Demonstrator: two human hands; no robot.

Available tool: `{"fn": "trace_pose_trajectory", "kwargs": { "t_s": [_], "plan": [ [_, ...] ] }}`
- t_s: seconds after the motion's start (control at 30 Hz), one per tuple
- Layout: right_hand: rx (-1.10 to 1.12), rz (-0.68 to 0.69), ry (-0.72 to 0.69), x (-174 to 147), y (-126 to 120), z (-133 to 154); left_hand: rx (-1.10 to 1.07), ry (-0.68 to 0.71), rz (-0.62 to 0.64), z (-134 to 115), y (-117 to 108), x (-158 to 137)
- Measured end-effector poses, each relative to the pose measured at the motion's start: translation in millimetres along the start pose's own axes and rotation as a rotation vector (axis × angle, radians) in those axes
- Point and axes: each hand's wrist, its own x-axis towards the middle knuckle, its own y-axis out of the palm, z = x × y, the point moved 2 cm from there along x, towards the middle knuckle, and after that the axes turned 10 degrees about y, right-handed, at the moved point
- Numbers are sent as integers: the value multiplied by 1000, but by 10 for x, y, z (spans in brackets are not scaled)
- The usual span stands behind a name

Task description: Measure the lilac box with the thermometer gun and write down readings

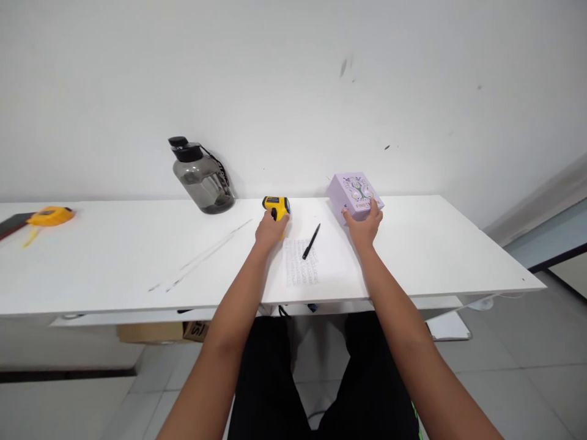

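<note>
While both arms reach forward: two hands grip things on the white bench (pixel 458 244).
Left hand (pixel 270 231): wrapped around the grip of the yellow gun-shaped tool (pixel 276 206), which rests on the bench.
Right hand (pixel 364 227): clasping the near edge of the lilac box (pixel 354 190), tilted up off the bench.
Between the hands: black pen (pixel 310 241) lying on a written sheet (pixel 300 264).
Far left: dark water jug (pixel 202 177), yellow tape measure (pixel 50 216).

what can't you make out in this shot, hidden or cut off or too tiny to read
- Head view: the handle of the yellow handheld device is hidden by the left hand.
- The writing on the paper is too small to read.
- The dark flat thing is cut off by the left edge.
- The near side of the purple box is covered by the right hand.
</note>
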Motion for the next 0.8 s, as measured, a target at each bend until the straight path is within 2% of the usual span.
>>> {"fn": "trace_pose_trajectory", "kwargs": {
  "t_s": [0.1, 0.17, 0.23, 0.37, 0.53, 0.6, 0.63, 0.7, 0.73, 0.77, 0.8],
  "plan": [
    [-74, 29, -22, 20, 14, -10, 440, 96, -37, -21, -50, -44],
    [-93, 62, -34, 40, 18, -31, 590, 113, 1, -14, -50, -63],
    [-105, 80, -34, 67, 30, -66, 632, 110, 19, 11, -61, -60],
    [-143, 71, -12, 107, 92, -143, 567, 92, 51, 86, -119, 12],
    [-220, 99, -97, 10, 79, -107, 828, 40, 102, -3, -114, -38],
    [-274, 78, -208, -103, 36, -35, 913, 82, 68, -121, -85, -257],
    [-309, 104, -317, -179, 32, 12, 961, 109, 91, -164, -66, -421],
    [-431, 293, -608, -362, 88, 103, 1061, 153, 193, -171, -20, -811],
    [-512, 422, -745, -458, 134, 136, 1099, 252, 265, -144, 15, -1012],
    [-602, 573, -855, -550, 184, 157, 1140, 360, 319, -97, 47, -1202],
    [-692, 687, -885, -624, 223, 166, 1177, 432, 372, -34, 74, -1371]
  ]
}}
